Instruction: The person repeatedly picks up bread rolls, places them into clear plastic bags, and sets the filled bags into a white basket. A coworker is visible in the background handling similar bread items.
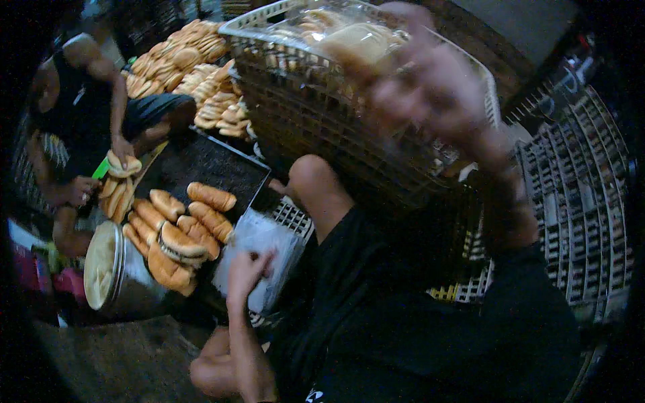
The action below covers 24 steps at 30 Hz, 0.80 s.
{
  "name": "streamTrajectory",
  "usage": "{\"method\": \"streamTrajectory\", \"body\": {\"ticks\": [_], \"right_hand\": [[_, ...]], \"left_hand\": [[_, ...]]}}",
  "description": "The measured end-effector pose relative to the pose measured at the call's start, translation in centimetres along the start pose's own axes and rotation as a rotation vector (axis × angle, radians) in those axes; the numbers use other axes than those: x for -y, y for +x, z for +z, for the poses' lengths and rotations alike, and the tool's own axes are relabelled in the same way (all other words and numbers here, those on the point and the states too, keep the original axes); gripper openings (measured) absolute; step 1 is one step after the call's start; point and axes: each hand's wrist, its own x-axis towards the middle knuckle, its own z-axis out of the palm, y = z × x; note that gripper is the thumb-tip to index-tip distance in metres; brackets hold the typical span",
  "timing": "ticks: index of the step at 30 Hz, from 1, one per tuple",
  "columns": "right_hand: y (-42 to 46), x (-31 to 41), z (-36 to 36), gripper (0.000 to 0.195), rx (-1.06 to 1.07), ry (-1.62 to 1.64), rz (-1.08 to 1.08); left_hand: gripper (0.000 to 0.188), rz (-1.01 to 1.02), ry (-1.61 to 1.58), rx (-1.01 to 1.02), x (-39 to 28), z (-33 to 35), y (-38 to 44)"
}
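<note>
My left hand [245, 276] is over a stack of clear plastic bags [256, 297], its fingers partly curled at the top sheet. Whether it grips a bag cannot be made out. My right hand [423, 85] is raised over a tall cream plastic crate [322, 111] and is blurred by motion. Its fingers look spread, with nothing plainly held. Bagged flat buns [363, 38] lie at the top of the crate. Left of the plastic bags, several long bread rolls [211, 221] rest on a dark tray [211, 156], along with a split bun with dark filling [182, 244].
A co-worker [75, 111] sits at the left, holding a bun [123, 165] and a green-handled tool [101, 169]. Before them stands a round tub of pale spread [103, 267]. Heaped buns [176, 60] lie behind the tray. More plastic crates [579, 201] stand at my right.
</note>
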Motion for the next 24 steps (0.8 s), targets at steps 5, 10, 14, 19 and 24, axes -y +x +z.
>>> {"method": "streamTrajectory", "body": {"ticks": [5, 10, 14, 19, 24], "right_hand": [[-4.3, -14.5, -6.9, 0.057, 0.319, -0.280, 0.729], [-8.6, -18.9, -2.7, 0.085, 0.429, 0.138, 1.003], [-7.3, -19.3, -1.0, 0.095, 0.275, 0.319, 1.031], [1.2, -6.4, -0.1, 0.085, 0.214, -0.453, 0.618], [2.2, 9.9, 13.9, 0.032, 0.348, 0.425, -0.228]], "left_hand": [[0.048, -0.098, 0.387, 0.253, -0.3, 0.1, 0.2], [0.040, 0.018, -0.211, 0.314, -1.5, -2.1, -0.1], [0.036, 0.171, -0.551, 0.074, -4.1, -4.8, -3.3], [0.031, 0.297, -0.606, -0.164, -6.3, -6.8, -6.1], [0.039, 0.400, -0.445, -0.420, -8.0, -5.1, -4.3]]}}
